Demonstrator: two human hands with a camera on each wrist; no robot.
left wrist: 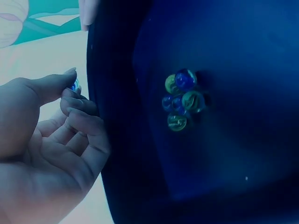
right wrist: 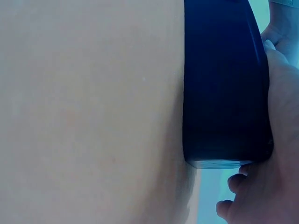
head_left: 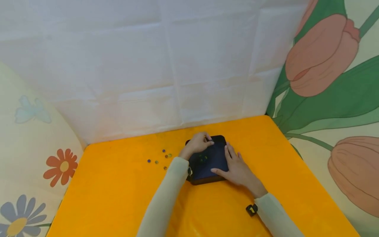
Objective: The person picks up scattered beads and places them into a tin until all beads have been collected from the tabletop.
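Marble [left wrist: 75, 85] in hand: it sits at the far side of the tray [head_left: 207, 170], mostly hidden by the digits that hold it (a glint of blue and white shows between them). The left hand [head_left: 199, 144] pinches it between thumb and forefinger, the other fingers curled inward. Whether the marble lies directly over the rim or just outside it cannot be told.

The tray is dark and rectangular with rounded corners. On its floor a cluster of inner marbles [left wrist: 185, 79], blue and yellow-green, lies close together, several seemingly touching. The right hand [head_left: 237, 168] rests against the tray's right side, thumb spread from the fingers and reaching inward across the near part; it pinches nothing.

To the left of the tray, six loose marbles [head_left: 149, 161] (blue, yellowish and amber) lie scattered on the orange table [head_left: 118, 191]. Both forearms wear pale sleeves [head_left: 164, 194]; a dark square piece [head_left: 251, 209] with a yellow mark sits at the right wrist. Behind the table hangs a creased white backdrop [head_left: 133, 65], flanked on the right by printed tulips [head_left: 322, 56] and on the left by printed flowers [head_left: 63, 166].
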